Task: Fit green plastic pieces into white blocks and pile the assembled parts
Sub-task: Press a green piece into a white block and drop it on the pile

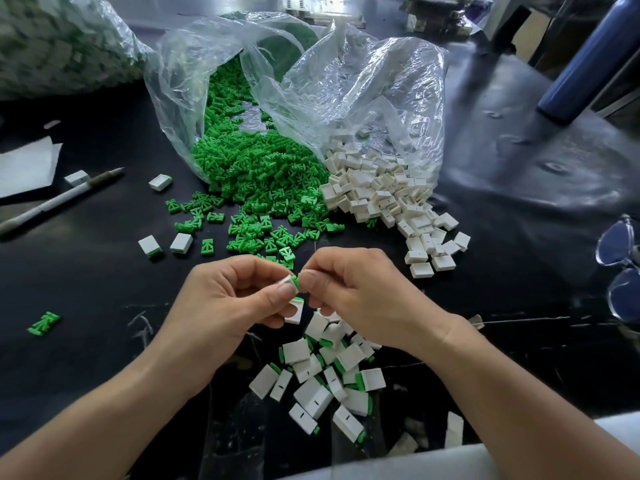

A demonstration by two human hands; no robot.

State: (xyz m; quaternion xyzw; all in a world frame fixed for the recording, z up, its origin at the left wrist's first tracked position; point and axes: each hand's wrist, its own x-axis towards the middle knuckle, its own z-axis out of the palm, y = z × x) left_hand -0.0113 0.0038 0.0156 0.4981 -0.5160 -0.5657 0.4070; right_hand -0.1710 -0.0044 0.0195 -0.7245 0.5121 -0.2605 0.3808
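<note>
My left hand [228, 299] pinches a white block [286, 281] between thumb and fingers. My right hand [353, 296] pinches a green piece [295, 282] whose end meets the block's open end. Both hands hover over a pile of assembled parts [325, 375], white blocks with green ends, near the table's front edge. Beyond the hands, loose green pieces [263, 188] spill from a clear bag [194, 84]. White blocks [384, 199] spill from a second clear bag [381, 84] to the right.
Stray assembled parts [181, 243] and a lone green piece [44, 322] lie on the black table at left. A pen [59, 200] and white paper [24, 164] sit far left. Glasses [623, 268] and a blue bottle [588, 60] stand right. Another full bag [52, 39] is back left.
</note>
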